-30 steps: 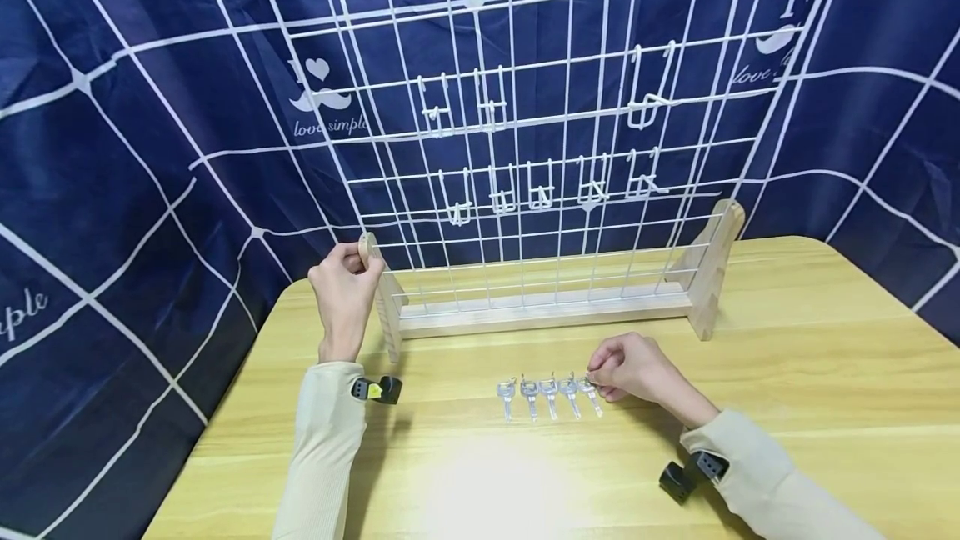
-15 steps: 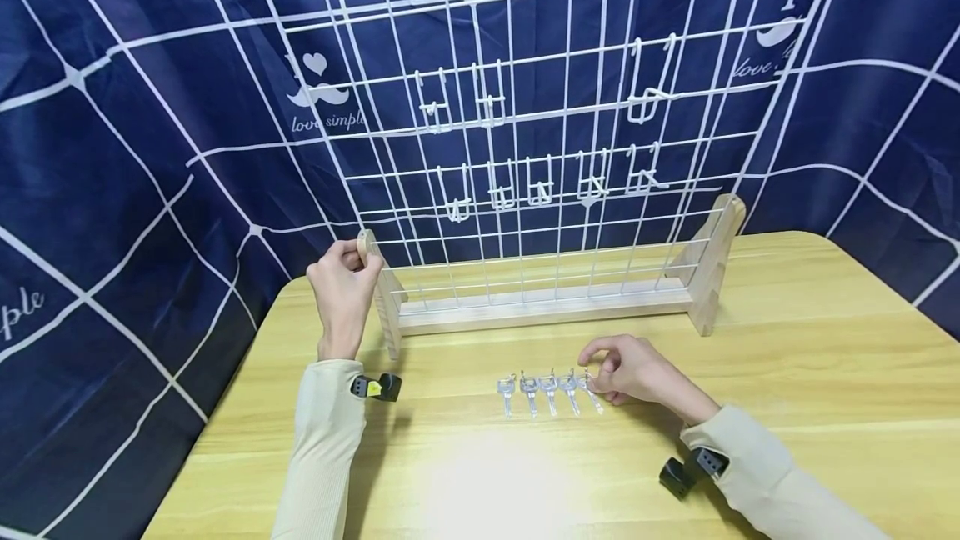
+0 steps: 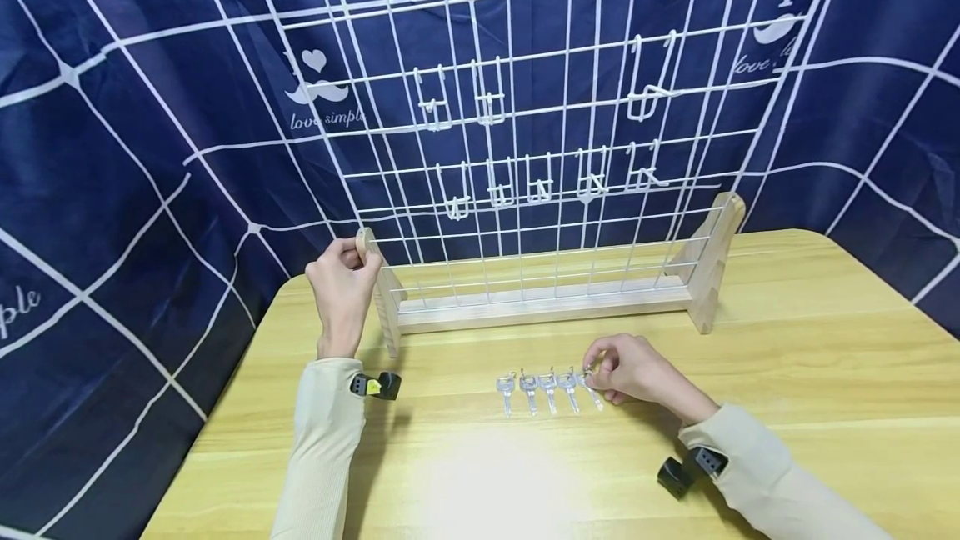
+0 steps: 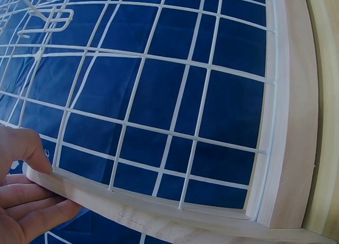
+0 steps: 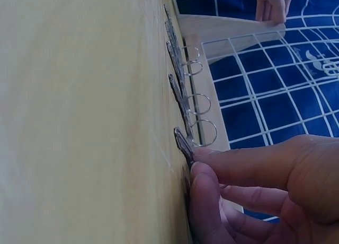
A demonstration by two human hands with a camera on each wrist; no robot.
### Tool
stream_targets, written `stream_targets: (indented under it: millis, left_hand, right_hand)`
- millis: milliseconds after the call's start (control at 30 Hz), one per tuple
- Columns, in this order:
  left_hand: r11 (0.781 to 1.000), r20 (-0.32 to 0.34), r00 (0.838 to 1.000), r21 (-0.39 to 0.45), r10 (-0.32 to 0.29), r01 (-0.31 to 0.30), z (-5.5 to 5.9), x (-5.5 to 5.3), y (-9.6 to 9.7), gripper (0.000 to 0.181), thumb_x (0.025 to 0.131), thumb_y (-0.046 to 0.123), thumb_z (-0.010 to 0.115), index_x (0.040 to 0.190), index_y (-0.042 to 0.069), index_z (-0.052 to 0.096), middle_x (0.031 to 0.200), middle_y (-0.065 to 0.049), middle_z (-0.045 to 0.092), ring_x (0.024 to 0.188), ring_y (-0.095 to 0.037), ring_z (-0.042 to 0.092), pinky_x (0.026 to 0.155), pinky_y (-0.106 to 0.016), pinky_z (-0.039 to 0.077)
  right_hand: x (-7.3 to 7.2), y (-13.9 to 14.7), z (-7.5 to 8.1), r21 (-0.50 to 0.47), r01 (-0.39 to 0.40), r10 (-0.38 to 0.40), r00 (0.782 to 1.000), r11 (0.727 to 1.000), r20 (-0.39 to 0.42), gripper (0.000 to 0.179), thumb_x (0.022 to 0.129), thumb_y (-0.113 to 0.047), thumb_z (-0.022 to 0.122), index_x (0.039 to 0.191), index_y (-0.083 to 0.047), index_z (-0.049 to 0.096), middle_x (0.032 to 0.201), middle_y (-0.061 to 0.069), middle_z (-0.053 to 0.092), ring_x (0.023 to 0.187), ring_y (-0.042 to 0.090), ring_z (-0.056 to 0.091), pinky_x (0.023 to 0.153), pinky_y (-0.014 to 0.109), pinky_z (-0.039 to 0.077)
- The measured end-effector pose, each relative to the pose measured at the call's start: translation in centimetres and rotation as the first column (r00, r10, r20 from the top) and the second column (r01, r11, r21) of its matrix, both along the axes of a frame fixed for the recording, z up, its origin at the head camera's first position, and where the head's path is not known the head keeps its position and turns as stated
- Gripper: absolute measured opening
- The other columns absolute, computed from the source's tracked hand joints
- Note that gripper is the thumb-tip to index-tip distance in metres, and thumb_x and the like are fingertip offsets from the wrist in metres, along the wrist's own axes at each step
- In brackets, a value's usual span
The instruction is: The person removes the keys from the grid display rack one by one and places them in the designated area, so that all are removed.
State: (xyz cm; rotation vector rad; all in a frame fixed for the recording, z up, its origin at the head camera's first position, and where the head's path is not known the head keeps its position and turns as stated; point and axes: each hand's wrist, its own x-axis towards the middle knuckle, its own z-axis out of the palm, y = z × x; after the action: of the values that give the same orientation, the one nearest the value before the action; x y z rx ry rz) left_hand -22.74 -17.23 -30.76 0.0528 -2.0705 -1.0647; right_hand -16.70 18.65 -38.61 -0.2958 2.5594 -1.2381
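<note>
My left hand grips the top of the left wooden upright of a white wire grid rack. In the left wrist view, the thumb lies on one side of that wooden upright and the fingers on the other. On the table, my right hand pinches the rightmost key near its head, between thumb and forefinger. Several more silver keys lie in a row to its left. Wire rings stand up from the keys in the right wrist view. My fingers partly hide the pinched key.
White wire hooks hang from the grid in two rows, among them an upper right hook and a lower left hook. A right wooden upright supports the far end. Dark blue patterned cloth surrounds the wooden table.
The right forefinger lifted slightly off the rightmost key half a second ago and now meets the thumb at it again. The left hand stays on the upright. The head view has tilted slightly.
</note>
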Motion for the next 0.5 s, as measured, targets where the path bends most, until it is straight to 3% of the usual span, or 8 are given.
stream_targets:
  millis: [300,500]
  left_hand:
    - [1.000,0.008,1.000,0.014,-0.001,0.001,-0.03,0.04,0.04,0.021,0.077,0.008,0.063,0.092,-0.004,0.070,0.079,-0.016,0.073,0.077,-0.023,0.072,0.069,-0.034,0.055]
    - [1.000,0.009,1.000,0.007,0.002,-0.003,0.00,-0.03,0.05,0.020,0.077,0.007,0.063,0.093,-0.004,0.070,0.079,-0.016,0.073,0.075,-0.022,0.072,0.068,-0.033,0.054]
  right_hand:
    - [0.02,-0.47,-0.16,0.030,0.065,-0.065,0.998,0.997,-0.001,0.014,0.079,0.004,0.072,0.083,-0.005,0.061,0.062,0.005,0.056,0.052,0.016,0.059,0.049,0.031,0.055]
    - [0.01,-0.76,-0.28,0.012,0.068,-0.068,0.998,0.998,-0.019,0.010,0.082,0.000,0.071,0.083,-0.003,0.061,0.062,0.006,0.058,0.050,0.016,0.059,0.049,0.031,0.056]
